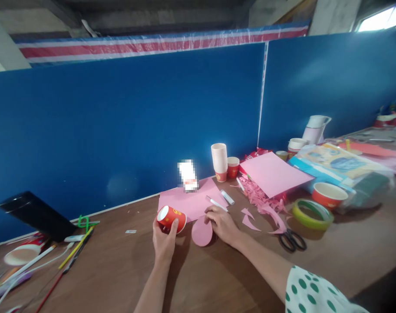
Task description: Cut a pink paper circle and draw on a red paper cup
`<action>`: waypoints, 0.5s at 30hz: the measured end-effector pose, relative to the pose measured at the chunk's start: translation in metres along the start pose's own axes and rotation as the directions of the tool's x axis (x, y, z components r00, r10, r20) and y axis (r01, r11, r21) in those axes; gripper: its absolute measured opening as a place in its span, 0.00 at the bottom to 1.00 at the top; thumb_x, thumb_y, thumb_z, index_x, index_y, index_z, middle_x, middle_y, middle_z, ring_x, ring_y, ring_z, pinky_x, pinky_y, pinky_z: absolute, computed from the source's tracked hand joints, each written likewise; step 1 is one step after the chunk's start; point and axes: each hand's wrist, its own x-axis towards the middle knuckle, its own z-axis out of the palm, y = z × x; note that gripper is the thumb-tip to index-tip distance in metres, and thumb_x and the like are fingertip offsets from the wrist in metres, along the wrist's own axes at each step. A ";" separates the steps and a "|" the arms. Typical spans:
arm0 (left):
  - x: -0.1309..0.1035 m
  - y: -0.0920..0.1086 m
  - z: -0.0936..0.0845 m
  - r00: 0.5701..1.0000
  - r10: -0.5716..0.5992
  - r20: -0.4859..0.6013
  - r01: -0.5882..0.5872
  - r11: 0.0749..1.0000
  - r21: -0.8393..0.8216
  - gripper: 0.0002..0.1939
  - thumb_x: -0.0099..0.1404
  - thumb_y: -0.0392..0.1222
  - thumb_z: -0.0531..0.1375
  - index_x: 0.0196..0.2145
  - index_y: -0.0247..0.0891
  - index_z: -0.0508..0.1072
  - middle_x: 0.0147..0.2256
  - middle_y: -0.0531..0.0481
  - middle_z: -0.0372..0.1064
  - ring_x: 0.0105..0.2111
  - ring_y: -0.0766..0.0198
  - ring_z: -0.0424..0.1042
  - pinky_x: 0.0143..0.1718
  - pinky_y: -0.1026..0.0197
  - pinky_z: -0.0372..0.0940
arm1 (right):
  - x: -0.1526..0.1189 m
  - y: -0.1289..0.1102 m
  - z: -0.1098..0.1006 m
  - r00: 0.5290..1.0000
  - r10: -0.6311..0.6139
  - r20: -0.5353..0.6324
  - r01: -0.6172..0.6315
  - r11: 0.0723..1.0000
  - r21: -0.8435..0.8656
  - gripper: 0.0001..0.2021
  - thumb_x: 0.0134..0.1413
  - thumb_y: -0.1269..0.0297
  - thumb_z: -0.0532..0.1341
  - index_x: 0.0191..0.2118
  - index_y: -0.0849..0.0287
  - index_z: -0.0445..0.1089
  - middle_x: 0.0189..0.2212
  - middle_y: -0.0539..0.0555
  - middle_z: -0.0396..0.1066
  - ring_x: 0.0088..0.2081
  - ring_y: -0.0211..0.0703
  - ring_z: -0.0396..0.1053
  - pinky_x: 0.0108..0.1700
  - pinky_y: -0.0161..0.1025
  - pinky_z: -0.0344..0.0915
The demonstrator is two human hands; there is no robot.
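Note:
My left hand point(164, 243) is wrapped round a red paper cup point(176, 218), which lies tilted on its side with its white mouth toward the left. My right hand point(219, 221) pinches the upper right edge of a round pink paper piece point(202, 234) beside the cup. Behind both hands a pink sheet point(198, 201) lies on the brown table point(120, 269). A white pen point(216, 203) and a white tube point(227, 197) lie at the sheet's right side.
Stacked paper cups point(219, 161) stand against the blue partition point(126, 117). To the right are pink scraps point(259, 194), black-handled scissors point(292, 240), yellow-green tape point(312, 214) and a red bowl point(329, 195). A black object point(38, 215) leans at left near brushes.

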 end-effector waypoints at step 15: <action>-0.002 -0.004 -0.006 0.981 0.193 -0.014 -0.180 0.939 0.292 0.42 0.55 0.50 0.59 0.61 0.40 0.44 0.55 0.39 0.58 0.50 0.52 0.64 0.50 0.51 0.61 | 0.005 0.004 -0.002 0.962 0.218 -0.165 -0.159 0.936 0.314 0.17 0.52 0.73 0.50 0.41 0.60 0.74 0.39 0.55 0.75 0.40 0.43 0.73 0.43 0.38 0.68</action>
